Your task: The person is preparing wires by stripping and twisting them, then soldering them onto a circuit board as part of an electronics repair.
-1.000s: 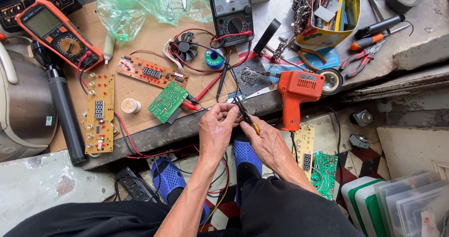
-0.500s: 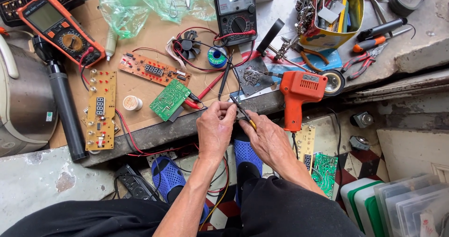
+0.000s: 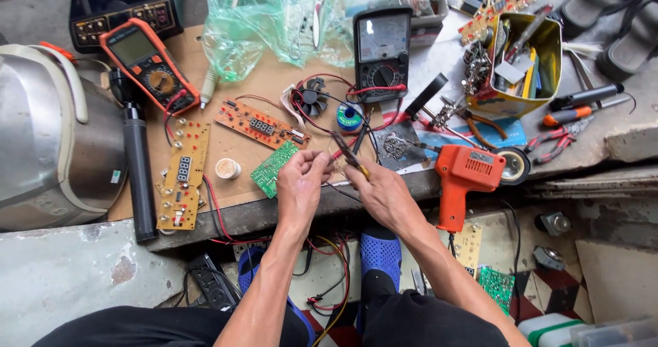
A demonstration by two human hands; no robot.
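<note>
Here, the big rounded silver appliance housing (image 3: 48, 148) sits pushed off to the far side of the tan cardboard work mat (image 3: 236, 124), probably so the mat stays free for the small parts. On that mat, toward the housing, lies a long yellow circuit board with red digit displays (image 3: 179, 176); nearer the hands a small green circuit board (image 3: 273, 170) rests at the mat's front edge. An orange pistol-shaped soldering gun (image 3: 466, 182) lies just off the mat's far end, its handle pointing down over the ledge, within easy reach.

Both hands meet above the mat's front edge. The right hand (image 3: 384, 196) is closed around small dark-jawed pliers with yellow handles (image 3: 349, 156); their long axis slants up and away from the person, tips toward the mat's middle. The left hand (image 3: 299, 182) pinches something tiny at those tips, fingers together; what it is, I cannot tell. Held this way, the work sits close under the eyes.
</note>
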